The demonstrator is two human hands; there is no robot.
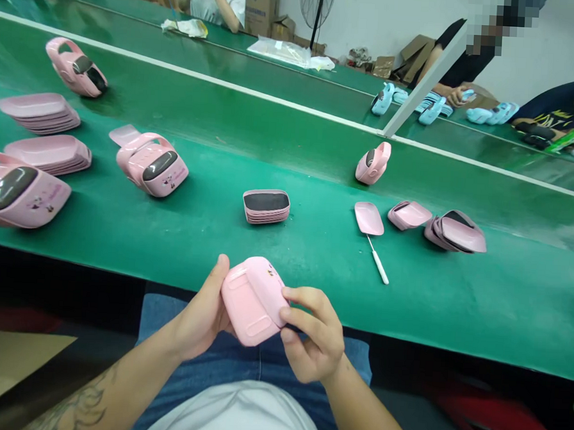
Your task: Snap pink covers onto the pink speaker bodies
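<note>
Cupping a pink plastic casing [251, 302], the left hand [199, 316] holds one edge while the right hand [312, 337] pinches the other, fingers [306, 299] covering a corner; the casing's far face is hidden, with a white-handled pick [378, 265] ahead of the right hand

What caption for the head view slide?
Left hand and right hand hold a pink plastic case above a green conveyor belt, stacked pink shells beyond.
</note>
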